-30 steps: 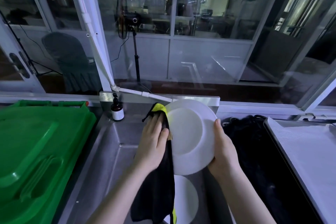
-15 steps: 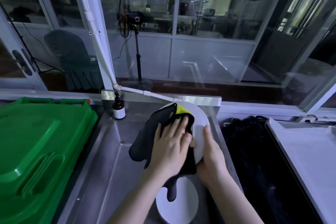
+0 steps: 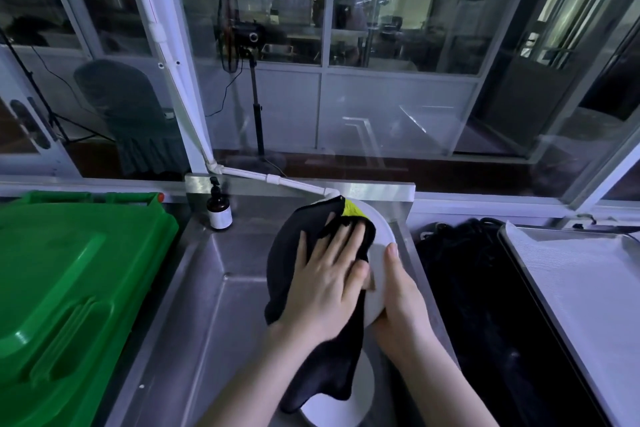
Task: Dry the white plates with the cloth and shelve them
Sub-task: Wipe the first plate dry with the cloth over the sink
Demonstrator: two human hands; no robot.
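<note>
The left hand [image 3: 325,274] lies flat with fingers spread, pressing the black cloth [image 3: 294,239] against the white plate [image 3: 379,239]. The right hand [image 3: 401,298] grips that plate by its rim at frame centre, above the steel sink [image 3: 221,305]. A second plate [image 3: 346,416] lies at lower centre, and a green bin [image 3: 69,288] stands at left.

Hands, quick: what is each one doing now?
Left hand: open, fingers flat, pressing the cloth against the plate.
Right hand: holding the plate's edge.

Loose plate [image 3: 349,407] in sink [image 3: 214,322]; bin [image 3: 69,288] left, tray [image 3: 588,288] right, bottle [image 3: 219,210] behind.
</note>
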